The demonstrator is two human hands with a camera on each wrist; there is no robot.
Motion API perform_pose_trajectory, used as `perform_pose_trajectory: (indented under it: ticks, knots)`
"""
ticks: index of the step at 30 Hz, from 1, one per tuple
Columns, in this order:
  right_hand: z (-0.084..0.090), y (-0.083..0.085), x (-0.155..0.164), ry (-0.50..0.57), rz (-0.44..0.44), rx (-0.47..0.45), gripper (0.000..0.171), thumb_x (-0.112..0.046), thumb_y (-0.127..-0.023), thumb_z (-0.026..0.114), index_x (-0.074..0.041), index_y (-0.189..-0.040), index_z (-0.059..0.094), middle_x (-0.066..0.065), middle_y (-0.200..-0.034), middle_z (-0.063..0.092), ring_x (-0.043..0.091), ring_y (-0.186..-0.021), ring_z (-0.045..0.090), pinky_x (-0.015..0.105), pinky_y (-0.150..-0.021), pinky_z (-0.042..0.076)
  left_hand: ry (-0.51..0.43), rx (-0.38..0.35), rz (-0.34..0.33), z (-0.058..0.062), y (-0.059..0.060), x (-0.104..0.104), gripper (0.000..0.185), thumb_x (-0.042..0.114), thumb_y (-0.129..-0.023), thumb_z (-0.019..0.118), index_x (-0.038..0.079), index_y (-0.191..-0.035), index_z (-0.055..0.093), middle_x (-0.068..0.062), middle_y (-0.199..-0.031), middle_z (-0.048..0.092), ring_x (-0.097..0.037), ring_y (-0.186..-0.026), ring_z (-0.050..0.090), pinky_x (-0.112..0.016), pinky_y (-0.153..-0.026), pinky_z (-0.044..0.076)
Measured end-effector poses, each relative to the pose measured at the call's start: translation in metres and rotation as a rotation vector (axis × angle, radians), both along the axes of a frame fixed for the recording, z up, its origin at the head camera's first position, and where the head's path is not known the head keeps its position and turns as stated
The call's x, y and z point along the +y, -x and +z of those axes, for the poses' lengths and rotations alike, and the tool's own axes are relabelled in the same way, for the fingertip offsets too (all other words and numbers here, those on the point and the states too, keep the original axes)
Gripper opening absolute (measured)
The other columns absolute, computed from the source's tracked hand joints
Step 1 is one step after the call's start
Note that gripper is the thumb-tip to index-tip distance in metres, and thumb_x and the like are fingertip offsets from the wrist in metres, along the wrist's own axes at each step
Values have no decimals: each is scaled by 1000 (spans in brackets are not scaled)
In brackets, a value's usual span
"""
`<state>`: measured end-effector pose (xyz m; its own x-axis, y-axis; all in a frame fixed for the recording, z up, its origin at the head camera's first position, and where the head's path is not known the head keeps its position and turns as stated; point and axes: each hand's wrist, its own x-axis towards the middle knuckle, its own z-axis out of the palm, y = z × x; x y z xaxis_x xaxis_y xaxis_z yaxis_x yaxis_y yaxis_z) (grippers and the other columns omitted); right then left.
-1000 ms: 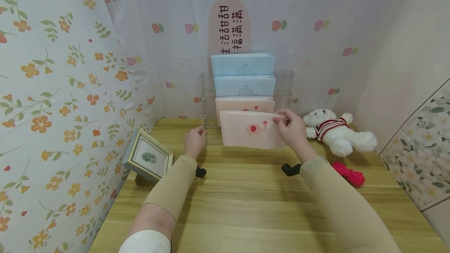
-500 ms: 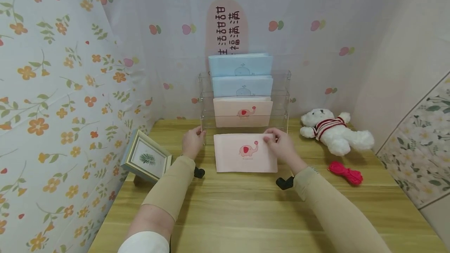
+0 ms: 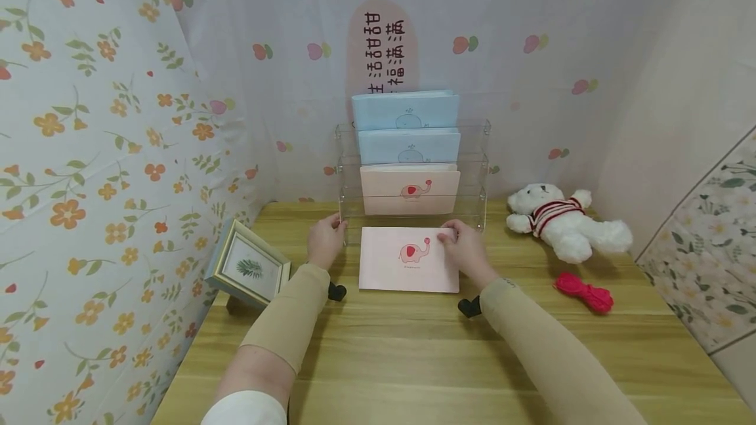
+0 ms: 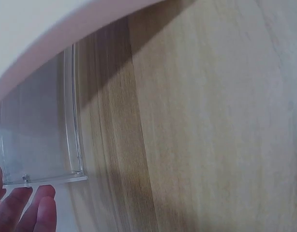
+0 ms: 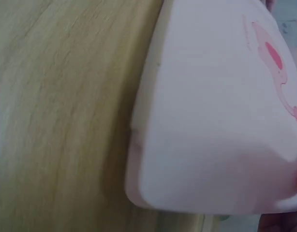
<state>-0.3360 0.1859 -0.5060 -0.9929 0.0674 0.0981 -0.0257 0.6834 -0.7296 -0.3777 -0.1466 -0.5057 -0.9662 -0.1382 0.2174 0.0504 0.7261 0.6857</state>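
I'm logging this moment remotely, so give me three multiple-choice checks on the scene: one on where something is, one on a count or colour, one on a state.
1. Where is the pink elephant booklet?
A. In the rack's top tier
B. On the table in front of the clear rack
C. Leaning on the picture frame

2. How many booklets stand in the clear rack?
A. Three
B. One
C. Five

3. What is the left hand doing?
A. Lifting the teddy bear
B. Holding the red yarn
C. Touching the rack's left edge

Answers: 1 B, it lies flat on the table under the right hand. 2 A, two blue and one pink show. 3 C, its fingers meet the clear wall.
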Motion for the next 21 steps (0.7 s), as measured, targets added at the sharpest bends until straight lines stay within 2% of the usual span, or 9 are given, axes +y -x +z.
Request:
perform_pose_trajectory:
  ticks: [3,7,14,21]
  knots:
    - [-8,5,-2,-24,-11,1,36,-31,-111,68,-6,-137,66,26,-143,70,44,-131,65,61,-118,50,-14,0,-10,1,-2,0,39,24,-110,70,5,-145,72,-18,-128,81,-37,-116,80,-51,-97,64]
    - [-20,6,-4,-52,-10,12,40,-31,-111,68,-4,-140,64,28,-143,69,49,-139,63,63,-120,48,-20,-17,-6,1,-3,1,41,25,-110,69,6,-146,71,-18,-130,81,-35,-115,80,-49,-94,65]
    - [-34,3,-1,-46,-18,21,41,-34,-110,68,-9,-142,64,25,-137,71,45,-127,66,61,-109,52,-25,-9,-4,-2,-1,0,40,26,-110,70,7,-145,72,-17,-130,81,-36,-118,79,-50,-98,64]
    - [-29,0,6,-134,-2,81,41,-36,-108,72,-10,-140,70,24,-133,72,43,-120,69,61,-103,55,-11,-5,5,-6,3,-2,39,26,-109,71,10,-145,72,-15,-129,82,-34,-118,79,-50,-98,64]
